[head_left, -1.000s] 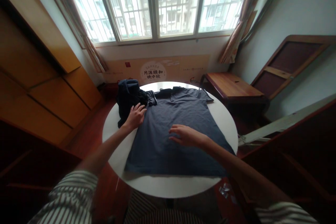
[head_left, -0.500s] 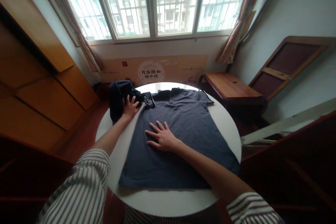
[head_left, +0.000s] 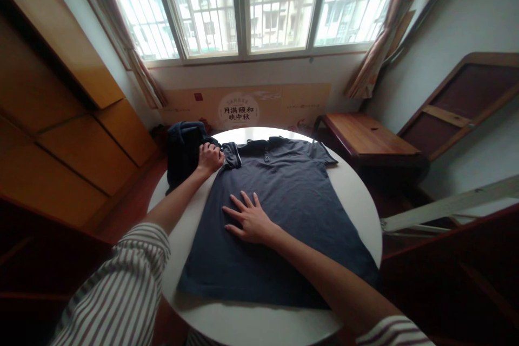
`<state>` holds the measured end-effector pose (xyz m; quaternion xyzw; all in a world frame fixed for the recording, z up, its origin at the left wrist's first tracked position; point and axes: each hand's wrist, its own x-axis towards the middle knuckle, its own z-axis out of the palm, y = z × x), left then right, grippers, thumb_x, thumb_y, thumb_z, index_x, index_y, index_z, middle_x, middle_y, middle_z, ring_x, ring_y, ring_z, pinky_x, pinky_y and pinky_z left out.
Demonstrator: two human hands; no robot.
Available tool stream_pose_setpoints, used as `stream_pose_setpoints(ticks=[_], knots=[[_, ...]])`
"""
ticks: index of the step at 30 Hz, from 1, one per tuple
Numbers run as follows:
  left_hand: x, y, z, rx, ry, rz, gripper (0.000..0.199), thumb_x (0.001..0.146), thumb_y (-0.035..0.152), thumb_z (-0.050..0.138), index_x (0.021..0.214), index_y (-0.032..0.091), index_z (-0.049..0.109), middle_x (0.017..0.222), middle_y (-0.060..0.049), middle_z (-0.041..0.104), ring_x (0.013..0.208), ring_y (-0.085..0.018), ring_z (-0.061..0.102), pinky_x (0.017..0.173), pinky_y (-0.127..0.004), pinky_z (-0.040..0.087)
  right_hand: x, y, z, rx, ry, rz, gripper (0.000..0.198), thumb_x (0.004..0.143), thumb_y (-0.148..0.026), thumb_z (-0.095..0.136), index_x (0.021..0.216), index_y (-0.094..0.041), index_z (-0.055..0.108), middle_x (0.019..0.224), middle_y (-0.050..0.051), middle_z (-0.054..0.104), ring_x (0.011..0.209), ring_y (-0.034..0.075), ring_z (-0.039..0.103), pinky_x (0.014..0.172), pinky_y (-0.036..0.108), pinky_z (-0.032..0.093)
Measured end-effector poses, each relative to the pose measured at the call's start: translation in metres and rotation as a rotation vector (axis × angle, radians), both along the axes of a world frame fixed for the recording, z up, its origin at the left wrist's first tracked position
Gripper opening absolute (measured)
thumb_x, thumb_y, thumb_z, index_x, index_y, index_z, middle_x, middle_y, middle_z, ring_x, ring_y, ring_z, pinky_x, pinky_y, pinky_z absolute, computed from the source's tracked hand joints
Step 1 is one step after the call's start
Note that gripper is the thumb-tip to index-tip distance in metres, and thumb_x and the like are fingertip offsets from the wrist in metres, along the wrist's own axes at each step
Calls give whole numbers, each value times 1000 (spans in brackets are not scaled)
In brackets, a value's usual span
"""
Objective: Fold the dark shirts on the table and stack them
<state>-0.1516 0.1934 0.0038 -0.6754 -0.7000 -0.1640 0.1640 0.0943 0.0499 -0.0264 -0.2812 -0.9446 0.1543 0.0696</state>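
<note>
A dark grey-blue polo shirt [head_left: 279, 259] lies spread on the round white table [head_left: 190, 227], its collar and buttons towards the window. My right hand [head_left: 251, 220] rests flat on the left half of the shirt, fingers spread and holding nothing. Beside the shirt's left sleeve [head_left: 232, 155], my left hand [head_left: 211, 158] is closed with its fingers curled; what they grip, if anything, is hidden. Against that hand sits a bunched heap of dark navy clothing [head_left: 180, 157] at the table's left edge.
A low wooden stool or side table [head_left: 371, 134] stands beyond the table on the right. Wooden cabinets [head_left: 87, 154] line the left side. Under the barred window [head_left: 279, 5] a printed board [head_left: 292, 102] leans along the wall.
My left hand has slid slightly right towards the shirt sleeve, and its spread fingers have curled closed. My right hand stays flat on the shirt. The view has shifted a little.
</note>
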Motion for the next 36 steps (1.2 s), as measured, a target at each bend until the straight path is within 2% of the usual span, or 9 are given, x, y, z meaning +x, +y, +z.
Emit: stream_pose_setpoints(ticks=[3,5,11,14,16,18,20,30,36], knots=[[20,33,9,-82,-123,-207,35,94,27,42,109,11,70,116,-17,66,115,-28,59,104,-40,43,1,0,1,-6,11,3,68,96,-68,33,154,-33,35,165,8,18,151,40,6,114,70,3],[35,58,11,-155,-168,-300,35,95,29,46,117,11,66,123,-15,65,118,-25,59,105,-34,43,2,-1,3,-11,17,13,67,96,-67,33,154,-33,35,165,8,18,151,40,6,114,70,4],[69,117,8,-260,-200,-328,59,89,28,60,142,6,47,142,-19,55,129,-24,53,107,-30,41,4,-1,4,-29,22,24,68,96,-68,31,154,-32,35,165,9,17,151,40,6,115,70,4],[78,132,5,-317,-188,-331,60,82,23,66,138,9,53,122,-15,68,116,-25,61,98,-31,48,4,-1,3,-40,24,26,67,96,-68,31,154,-33,35,166,8,17,151,40,5,115,70,3],[82,136,4,-346,-169,-337,48,77,17,66,125,12,65,103,-10,73,105,-24,64,92,-30,50,5,-1,3,-40,30,29,67,97,-68,31,154,-33,36,165,8,18,151,40,5,115,70,4],[86,137,4,-357,-145,-360,35,74,12,64,107,15,73,94,-7,72,100,-23,64,90,-29,50,5,-1,3,-37,38,31,67,97,-67,31,153,-32,36,165,9,19,151,40,5,115,69,4],[89,132,6,-341,-124,-392,29,72,11,63,98,15,75,98,-8,69,103,-24,61,93,-30,50,5,-1,3,-35,41,36,67,97,-67,30,153,-32,36,165,10,19,151,41,5,115,69,3],[103,67,0,-275,126,-752,42,83,6,54,123,16,62,123,-13,57,117,-26,54,103,-37,46,4,0,5,-22,38,39,67,97,-66,32,153,-30,37,165,10,20,150,42,8,114,70,5],[80,63,-4,-289,38,-787,42,89,35,62,125,14,63,115,-14,66,117,-26,54,104,-37,45,3,-1,4,-3,55,32,66,97,-65,32,153,-30,39,164,11,21,150,42,8,114,71,6]])
